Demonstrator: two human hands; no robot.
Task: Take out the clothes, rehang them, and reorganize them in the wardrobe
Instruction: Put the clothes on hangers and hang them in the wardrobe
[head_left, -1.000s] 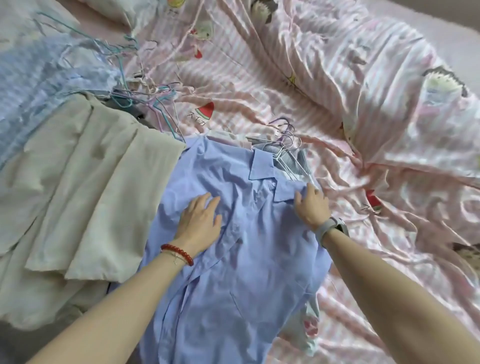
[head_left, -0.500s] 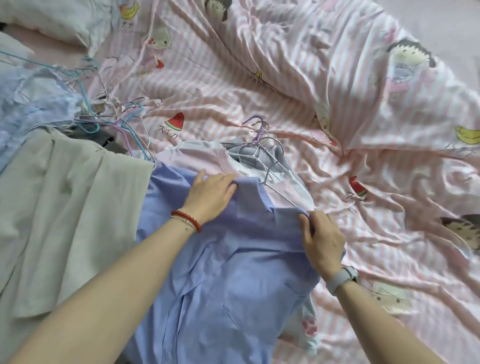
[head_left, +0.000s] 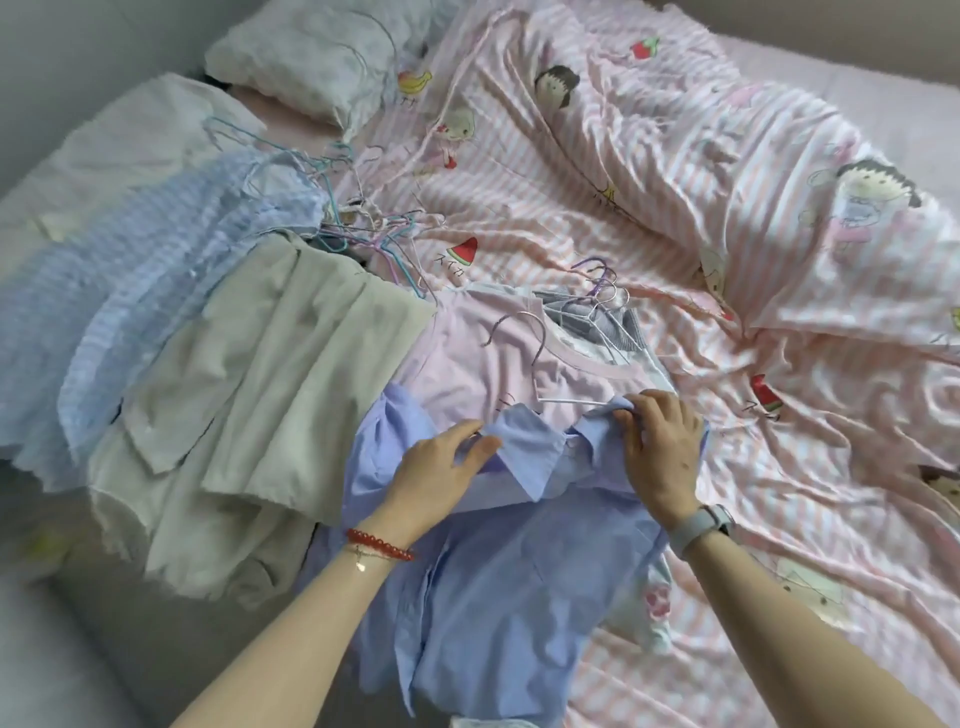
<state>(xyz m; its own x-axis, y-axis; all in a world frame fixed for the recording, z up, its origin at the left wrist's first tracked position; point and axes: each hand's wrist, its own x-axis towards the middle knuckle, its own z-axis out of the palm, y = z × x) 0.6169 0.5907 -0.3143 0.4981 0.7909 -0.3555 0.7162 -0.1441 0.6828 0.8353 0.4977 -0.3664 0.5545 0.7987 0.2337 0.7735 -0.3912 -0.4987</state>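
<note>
Blue shirt (head_left: 509, 587) lengthwise, collar away; both hands grip collar.

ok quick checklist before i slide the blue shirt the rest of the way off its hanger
1. Left hand holds the blue shirt at the collar: ok.
2. Right hand grips the shirt's other shoulder: ok.
3. Hanger hook free of the shirt, lying on the pink t-shirt: ok.
4. Hanger's right end out of the shirt: not ok, it runs under the right hand's fabric.
5. Hook clear of the hanger pile behind it: ok, apart.
6. Shirt buttons undone: cannot tell.
</note>
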